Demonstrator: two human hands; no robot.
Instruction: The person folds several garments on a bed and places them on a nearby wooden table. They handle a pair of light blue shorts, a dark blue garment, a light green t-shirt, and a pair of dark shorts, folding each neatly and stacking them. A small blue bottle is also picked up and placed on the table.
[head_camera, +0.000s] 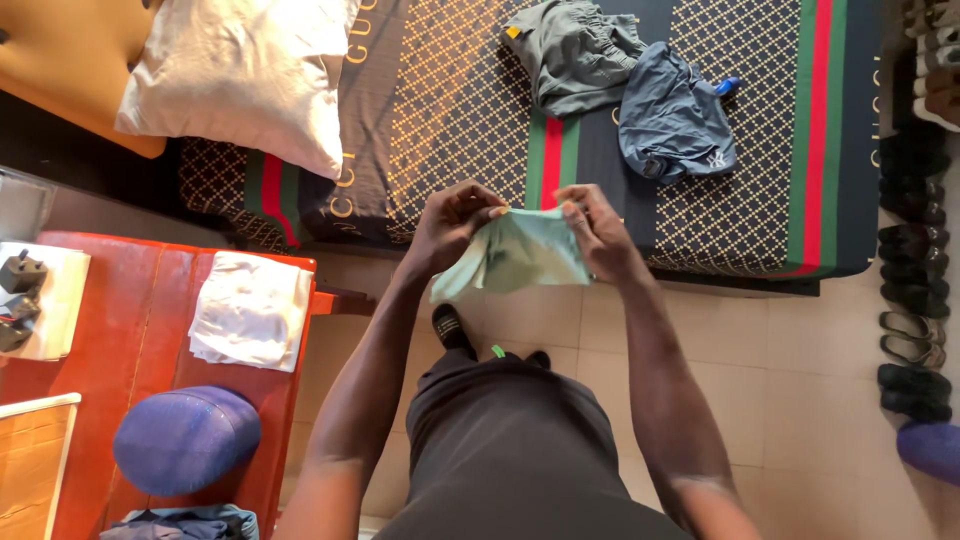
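Both hands pinch the top edge of a pale green cloth (515, 255), held up above the tiled floor (800, 360) beside the bed (450, 110): left hand (452, 228) and right hand (600, 232) closed on it. A yellow tag (514, 32) marks the grey shorts (575, 55) on the bed.

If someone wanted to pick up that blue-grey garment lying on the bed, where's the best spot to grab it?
Probably the raised, bunched folds near the middle of the blue-grey garment, pinched from above. It lies crumpled on the bed, so the flat edges offer little to catch, and the grey garment crowds its left side.
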